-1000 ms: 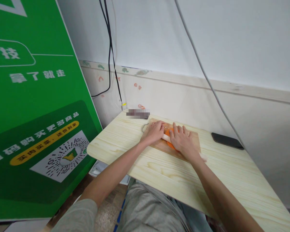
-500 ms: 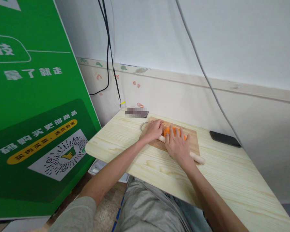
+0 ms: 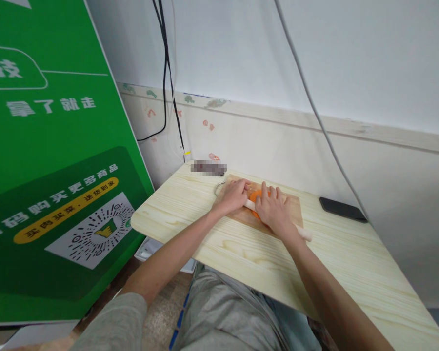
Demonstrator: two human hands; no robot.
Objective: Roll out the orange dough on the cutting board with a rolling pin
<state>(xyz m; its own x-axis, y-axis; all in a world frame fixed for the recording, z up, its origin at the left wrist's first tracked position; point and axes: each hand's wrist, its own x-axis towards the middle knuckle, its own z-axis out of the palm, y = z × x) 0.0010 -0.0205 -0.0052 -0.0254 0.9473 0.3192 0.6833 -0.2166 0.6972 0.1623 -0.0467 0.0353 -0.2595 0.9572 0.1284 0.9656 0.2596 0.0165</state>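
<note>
A pale wooden rolling pin [image 3: 305,233] lies slantwise over a flattened orange piece, which looks like dough [image 3: 255,196], on a wooden cutting board [image 3: 295,210]. The fingers of my left hand [image 3: 234,196] are closed around the pin's left end. My right hand [image 3: 277,210] rests palm down on the pin, its fingers spread and stretched forward over the orange piece. Part of the pin and much of the orange piece are hidden under that hand. The pin's right end sticks out past my right wrist.
A black phone [image 3: 342,209] lies on the light wood table [image 3: 351,273] to the right. At the back left is a blurred-out dark item [image 3: 208,168]. Cables [image 3: 166,73] hang along the wall, and a green sign [image 3: 69,131] stands at left.
The rolling pin has moved slightly forward, away from me, with my right hand shifting a little forward and right on it. More orange shows on the near side of the pin.
</note>
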